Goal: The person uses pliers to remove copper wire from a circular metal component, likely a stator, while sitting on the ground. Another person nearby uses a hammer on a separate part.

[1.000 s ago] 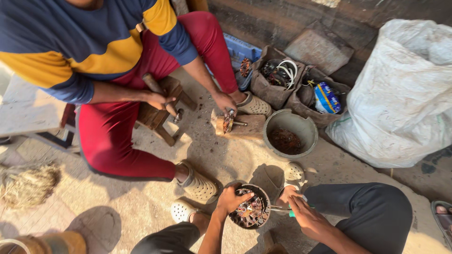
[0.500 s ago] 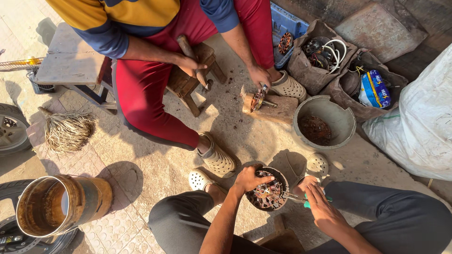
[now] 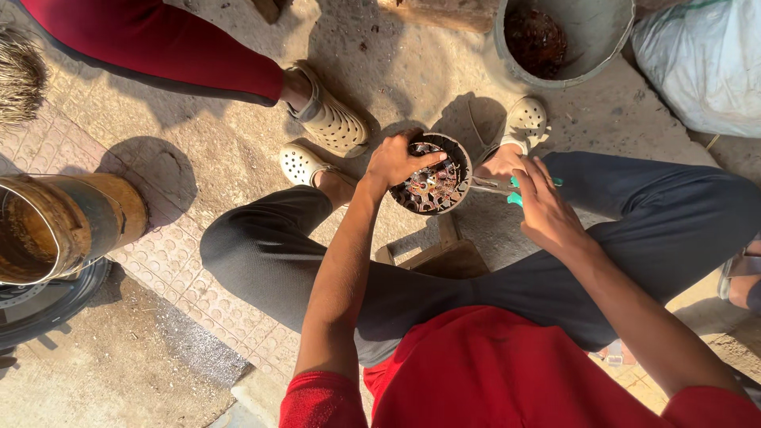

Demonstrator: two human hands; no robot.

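Left hand: left hand [image 3: 398, 161] is laid over the near-left rim of the round motor stator [image 3: 432, 176], fingers curled onto its top, grip closed on the rim.
Right hand: right hand [image 3: 543, 208] is wrapped around the teal-handled pliers [image 3: 501, 188], grip pressed together on the handles.
Stator: round dark metal ring with copper-coloured windings inside; held low between the person's knees, centre of the scene, just above the ground.
Pliers: metal nose is pointed left, touching the right edge of the stator; only bits of teal handle are seen past the fingers.
Legs: dark trousers [image 3: 650, 198] are seen spread left and right; pale perforated clogs [image 3: 301, 164] are worn, one at far left of the stator, one at far right.
Wooden block: wooden block [image 3: 444, 257] is seen on the ground just near of the stator.
Far side: grey bucket [image 3: 590, 36] with dark scrap inside; white sack [image 3: 701, 67] at far right.
Other person: red trouser leg [image 3: 158, 55] and a beige clog [image 3: 333, 120] at far left, apart from the hands.
Left edge: rusty metal drum [image 3: 63, 222] lying on its side, over a dark tyre [image 3: 47, 305].
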